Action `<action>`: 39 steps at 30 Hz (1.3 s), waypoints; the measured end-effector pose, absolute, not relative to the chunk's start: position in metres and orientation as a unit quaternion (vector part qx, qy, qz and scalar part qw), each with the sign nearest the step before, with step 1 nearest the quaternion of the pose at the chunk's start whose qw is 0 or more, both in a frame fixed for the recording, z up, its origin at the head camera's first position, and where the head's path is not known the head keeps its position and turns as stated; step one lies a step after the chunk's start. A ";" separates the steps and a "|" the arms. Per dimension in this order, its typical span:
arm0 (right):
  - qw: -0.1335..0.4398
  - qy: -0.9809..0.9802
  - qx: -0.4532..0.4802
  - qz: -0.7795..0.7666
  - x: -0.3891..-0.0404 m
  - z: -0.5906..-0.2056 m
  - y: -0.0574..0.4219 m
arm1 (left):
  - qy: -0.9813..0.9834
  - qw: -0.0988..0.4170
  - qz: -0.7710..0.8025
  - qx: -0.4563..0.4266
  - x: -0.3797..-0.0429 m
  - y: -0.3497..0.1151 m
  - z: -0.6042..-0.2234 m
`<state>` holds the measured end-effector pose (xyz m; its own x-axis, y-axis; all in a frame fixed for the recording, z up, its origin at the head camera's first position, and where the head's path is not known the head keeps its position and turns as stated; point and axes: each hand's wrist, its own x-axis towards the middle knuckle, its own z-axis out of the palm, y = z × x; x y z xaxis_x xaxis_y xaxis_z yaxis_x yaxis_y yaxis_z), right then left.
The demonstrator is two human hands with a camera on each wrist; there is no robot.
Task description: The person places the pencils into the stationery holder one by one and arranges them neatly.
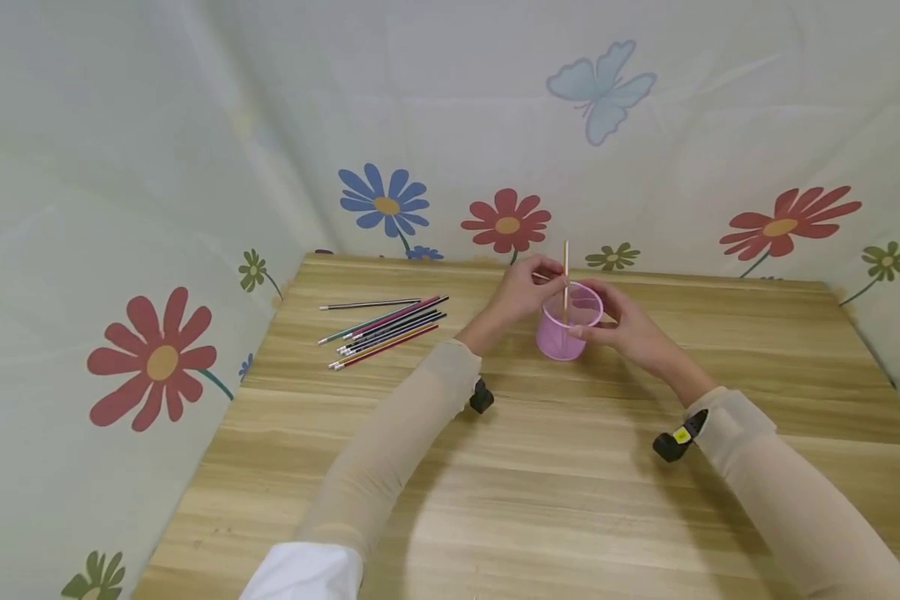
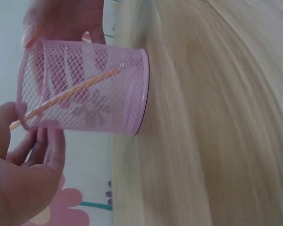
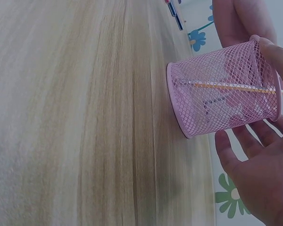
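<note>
A pink mesh pencil cup (image 1: pixel 562 337) stands upright on the wooden table (image 1: pixel 555 467). One orange-yellow pencil (image 2: pixel 70 96) leans inside it, its upper end rising past the rim. My left hand (image 1: pixel 525 292) is at the rim's left side, thumb and fingertips around the pencil's upper part. In the left wrist view that thumb covers part of the pencil. From the right, my right hand (image 1: pixel 630 325) grips the cup, its thumb at the near rim and its fingers round the far side. Through the mesh, the right wrist view shows the pencil (image 3: pixel 226 86) slanting across the cup (image 3: pixel 212 113).
Several pencils (image 1: pixel 390 329) in dark, red, teal and yellow colours lie in a loose pile to the left, white ends pointing left. A flower-printed cloth (image 1: pixel 435 100) hangs behind the table's back edge. Black cameras sit on both wrists.
</note>
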<state>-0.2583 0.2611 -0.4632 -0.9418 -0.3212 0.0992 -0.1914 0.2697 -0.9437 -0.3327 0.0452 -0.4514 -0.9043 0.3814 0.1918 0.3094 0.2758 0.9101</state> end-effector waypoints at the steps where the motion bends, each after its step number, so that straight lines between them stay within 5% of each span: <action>1: 0.057 0.796 -0.162 -0.581 -0.259 -0.463 0.261 | 0.804 0.042 0.550 0.223 -0.333 0.041 -0.450; 11: 0.061 0.795 -0.164 -0.580 -0.256 -0.460 0.261 | 0.828 0.052 0.489 0.270 -0.329 -0.021 -0.439; 26: 0.066 0.796 -0.152 -0.583 -0.255 -0.457 0.259 | 0.885 0.080 0.398 0.229 -0.318 -0.158 -0.457; 39: 0.061 0.796 -0.157 -0.582 -0.252 -0.455 0.259 | 0.903 0.101 0.319 0.269 -0.314 -0.181 -0.471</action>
